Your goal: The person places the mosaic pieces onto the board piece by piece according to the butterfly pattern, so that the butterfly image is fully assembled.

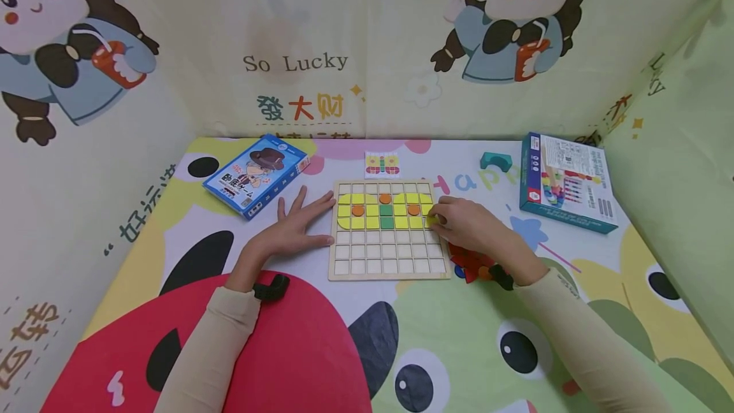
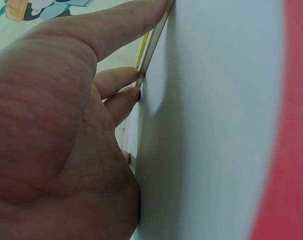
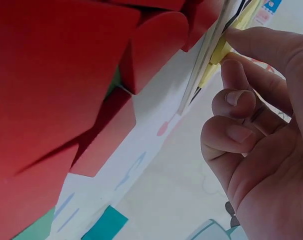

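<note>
A wooden grid board (image 1: 390,277) lies flat on the table, its upper rows filled with yellow tiles (image 1: 351,222), orange round tiles (image 1: 385,199) and green squares (image 1: 387,217). My left hand (image 1: 292,228) is spread beside it, with thumb and fingertips at the left edge. At the right edge, my right hand (image 1: 467,225) pinches a yellow tile (image 3: 220,52) between thumb and forefinger over the end of the yellow rows. The other fingers of that hand are curled in. The lower rows show bare cells.
Red pieces (image 1: 471,262) are heaped right of the board, partly under my right wrist. Behind the board lies a small butterfly picture card (image 1: 381,164). A blue box (image 1: 258,174) lies back left; a teal arch block (image 1: 496,161) and a game box (image 1: 569,181) lie back right.
</note>
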`<state>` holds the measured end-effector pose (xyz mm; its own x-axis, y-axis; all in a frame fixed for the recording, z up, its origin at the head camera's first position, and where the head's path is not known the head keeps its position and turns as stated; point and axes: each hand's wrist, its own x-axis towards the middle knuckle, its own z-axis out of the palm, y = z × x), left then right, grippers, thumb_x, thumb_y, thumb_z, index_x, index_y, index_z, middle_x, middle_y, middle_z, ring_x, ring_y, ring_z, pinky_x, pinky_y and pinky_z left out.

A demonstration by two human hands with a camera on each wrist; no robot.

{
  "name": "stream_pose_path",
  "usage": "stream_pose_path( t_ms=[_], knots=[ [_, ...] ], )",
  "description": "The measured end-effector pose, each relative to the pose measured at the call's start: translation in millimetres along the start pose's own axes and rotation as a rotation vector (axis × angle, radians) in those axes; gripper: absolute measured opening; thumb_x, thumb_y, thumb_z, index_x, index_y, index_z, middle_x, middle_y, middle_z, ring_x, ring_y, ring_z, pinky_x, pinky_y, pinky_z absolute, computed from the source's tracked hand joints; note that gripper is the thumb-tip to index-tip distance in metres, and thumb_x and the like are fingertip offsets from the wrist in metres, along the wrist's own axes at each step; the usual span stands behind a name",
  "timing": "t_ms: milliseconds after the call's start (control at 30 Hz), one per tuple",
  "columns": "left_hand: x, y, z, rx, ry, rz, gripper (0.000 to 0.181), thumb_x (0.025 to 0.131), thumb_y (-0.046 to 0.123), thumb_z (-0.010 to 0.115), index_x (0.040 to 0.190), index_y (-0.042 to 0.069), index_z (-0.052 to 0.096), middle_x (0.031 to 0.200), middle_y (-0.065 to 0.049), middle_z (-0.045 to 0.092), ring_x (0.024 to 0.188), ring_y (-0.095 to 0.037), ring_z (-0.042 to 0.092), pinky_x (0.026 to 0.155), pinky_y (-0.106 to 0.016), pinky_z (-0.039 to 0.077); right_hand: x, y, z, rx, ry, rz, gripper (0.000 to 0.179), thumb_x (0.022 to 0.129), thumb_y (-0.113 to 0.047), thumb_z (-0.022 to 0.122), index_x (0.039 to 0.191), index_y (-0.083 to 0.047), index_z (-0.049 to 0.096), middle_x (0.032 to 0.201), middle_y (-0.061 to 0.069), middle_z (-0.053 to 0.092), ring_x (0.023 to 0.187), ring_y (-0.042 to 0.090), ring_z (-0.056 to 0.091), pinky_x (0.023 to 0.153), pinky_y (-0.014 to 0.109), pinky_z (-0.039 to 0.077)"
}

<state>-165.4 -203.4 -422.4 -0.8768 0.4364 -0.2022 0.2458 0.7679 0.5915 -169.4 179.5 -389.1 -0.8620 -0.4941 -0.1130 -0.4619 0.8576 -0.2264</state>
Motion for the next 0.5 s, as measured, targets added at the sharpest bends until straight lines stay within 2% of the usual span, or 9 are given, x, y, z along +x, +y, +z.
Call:
stream_pose_path(
  t_ms=[500],
  knots=[
    [1.1, -1.5, 0.7, 0.003, 0.001, -0.003, 0.092, 0.092, 0.051, 0.074, 0.169, 0.03, 0.028, 0.181, 0.002, 0.017, 0.166, -0.04, -0.019, 0.121, -0.076, -0.023, -4.2, 2.2, -1.1, -0.069, 0.015, -0.038, 0.032, 0.097, -0.023, 0.077, 0.129, -0.02, 0.078, 0.098, 0.007, 0.07, 0.077, 0.016, 0.056, 0.072, 0.026, 0.059]
  ],
)
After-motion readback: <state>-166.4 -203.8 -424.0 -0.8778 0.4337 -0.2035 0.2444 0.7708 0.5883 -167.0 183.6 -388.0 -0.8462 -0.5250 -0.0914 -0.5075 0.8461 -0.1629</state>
